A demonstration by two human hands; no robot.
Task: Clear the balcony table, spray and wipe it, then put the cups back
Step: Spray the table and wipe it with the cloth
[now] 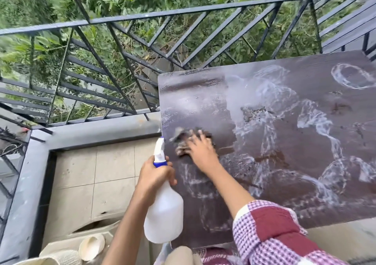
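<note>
Glistening streaked table (305, 142) beside black railing (183, 12).

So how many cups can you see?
2, both bottom left, off the table: a smooth cup, and beside it a ribbed cup cut off by the frame. More may be hidden.

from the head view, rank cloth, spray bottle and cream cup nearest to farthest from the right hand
1. cloth, under the right hand on the table.
2. spray bottle, just left of it, held by the left hand.
3. cream cup, lower left, off the table.
</note>
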